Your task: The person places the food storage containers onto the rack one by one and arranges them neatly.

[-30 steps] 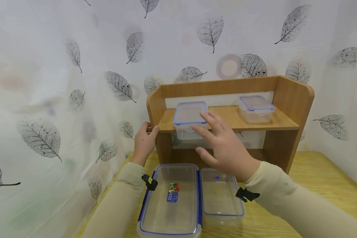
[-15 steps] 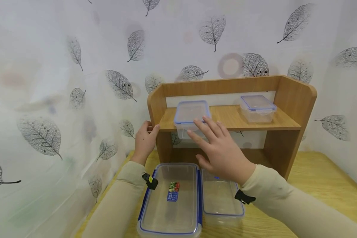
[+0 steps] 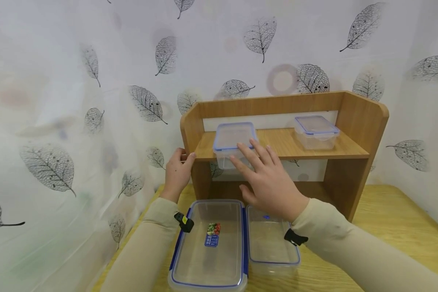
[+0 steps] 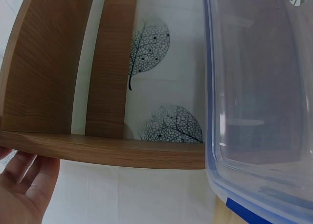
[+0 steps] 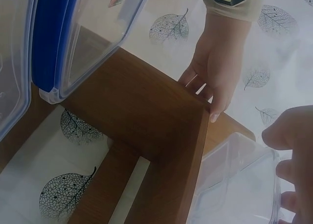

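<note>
My left hand [image 3: 178,172] grips the left side of a wooden desk shelf [image 3: 277,149], thumb at the front edge and fingers behind the panel. A clear lidded food container [image 3: 235,136] with a light blue rim stands at the left of the upper board, its front jutting past the board's edge. My right hand [image 3: 268,178] is spread before it, extended fingertips right at its front face. The right wrist view shows this hand [image 5: 296,150] beside the container's clear wall [image 5: 239,185]. In the left wrist view, fingers [image 4: 41,180] wrap the side panel.
Another clear container [image 3: 315,132] stands at the upper board's right end. Before the shelf, on the yellow wood-grain table [image 3: 394,227], lie a large container [image 3: 219,263] with dark blue clips and a narrower container [image 3: 271,239] beside it. Leaf-patterned curtains [image 3: 106,61] surround the table.
My right hand has moved left and slightly down to the left container's front, its fingers now overlapping that face. The left hand keeps its grip on the shelf.
</note>
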`<state>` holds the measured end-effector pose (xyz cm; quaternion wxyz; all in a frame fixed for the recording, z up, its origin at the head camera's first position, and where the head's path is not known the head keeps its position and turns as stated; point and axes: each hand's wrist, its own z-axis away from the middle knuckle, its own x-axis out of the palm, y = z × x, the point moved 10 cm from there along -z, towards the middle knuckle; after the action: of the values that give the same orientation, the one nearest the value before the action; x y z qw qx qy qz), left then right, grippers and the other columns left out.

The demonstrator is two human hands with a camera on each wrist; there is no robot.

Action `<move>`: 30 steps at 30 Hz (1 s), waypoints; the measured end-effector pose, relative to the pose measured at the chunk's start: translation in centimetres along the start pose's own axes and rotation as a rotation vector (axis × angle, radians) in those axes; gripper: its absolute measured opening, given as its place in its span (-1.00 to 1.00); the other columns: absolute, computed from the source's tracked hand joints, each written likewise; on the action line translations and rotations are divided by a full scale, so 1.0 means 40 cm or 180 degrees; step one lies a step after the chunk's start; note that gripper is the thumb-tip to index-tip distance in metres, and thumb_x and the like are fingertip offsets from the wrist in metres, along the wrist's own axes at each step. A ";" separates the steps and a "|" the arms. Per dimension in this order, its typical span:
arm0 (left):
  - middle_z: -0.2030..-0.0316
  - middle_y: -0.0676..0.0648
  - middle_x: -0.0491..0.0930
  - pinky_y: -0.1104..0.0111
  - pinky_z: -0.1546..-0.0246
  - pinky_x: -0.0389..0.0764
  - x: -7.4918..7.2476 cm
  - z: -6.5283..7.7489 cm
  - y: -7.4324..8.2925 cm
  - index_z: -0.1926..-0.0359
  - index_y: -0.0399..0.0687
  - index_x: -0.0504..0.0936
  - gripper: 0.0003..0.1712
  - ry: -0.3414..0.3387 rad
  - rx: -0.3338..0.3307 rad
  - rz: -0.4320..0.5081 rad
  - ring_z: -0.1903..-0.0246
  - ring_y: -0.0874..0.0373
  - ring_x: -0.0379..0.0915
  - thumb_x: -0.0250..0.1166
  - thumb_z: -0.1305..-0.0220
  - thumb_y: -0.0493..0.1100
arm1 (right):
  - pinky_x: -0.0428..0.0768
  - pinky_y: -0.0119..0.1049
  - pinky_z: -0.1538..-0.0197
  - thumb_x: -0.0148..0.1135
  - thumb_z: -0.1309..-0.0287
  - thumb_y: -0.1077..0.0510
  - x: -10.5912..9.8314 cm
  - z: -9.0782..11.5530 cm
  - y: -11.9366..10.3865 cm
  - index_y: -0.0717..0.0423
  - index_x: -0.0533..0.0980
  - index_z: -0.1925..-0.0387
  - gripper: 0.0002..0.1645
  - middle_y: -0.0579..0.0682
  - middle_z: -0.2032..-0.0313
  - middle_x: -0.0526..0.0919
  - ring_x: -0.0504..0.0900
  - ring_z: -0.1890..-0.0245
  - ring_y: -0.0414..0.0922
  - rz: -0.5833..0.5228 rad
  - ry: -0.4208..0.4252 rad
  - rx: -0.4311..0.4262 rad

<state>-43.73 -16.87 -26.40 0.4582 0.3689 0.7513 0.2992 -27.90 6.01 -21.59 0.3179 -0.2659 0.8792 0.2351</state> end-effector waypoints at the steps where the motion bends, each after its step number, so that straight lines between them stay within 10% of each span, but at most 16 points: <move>1: -0.01 -0.16 0.61 0.03 0.03 0.63 0.000 0.000 0.000 -0.11 -0.05 0.49 -0.54 -0.0004 -0.0003 0.0006 0.01 -0.10 0.57 0.13 -0.48 0.18 | 0.06 0.38 -0.40 0.32 -0.19 -0.03 0.001 -0.002 0.001 0.04 0.32 -0.48 -0.16 0.17 -0.54 0.07 -0.09 -0.54 0.23 0.0011 0.0006 0.0007; 30: -0.02 -0.14 0.61 0.04 0.06 0.64 0.003 -0.003 -0.007 -0.12 -0.02 0.49 -0.52 -0.0001 -0.0008 -0.0006 0.02 -0.08 0.57 0.12 -0.47 0.23 | 0.08 0.32 -0.42 0.36 -0.18 -0.04 0.062 -0.048 0.052 0.07 0.29 -0.49 -0.11 0.20 -0.54 0.06 -0.12 -0.55 0.23 -0.0078 -0.0118 0.0249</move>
<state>-43.95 -16.94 -26.61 0.4590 0.3677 0.7513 0.2996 -31.64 5.68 -21.46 0.3471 -0.2596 0.8783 0.2015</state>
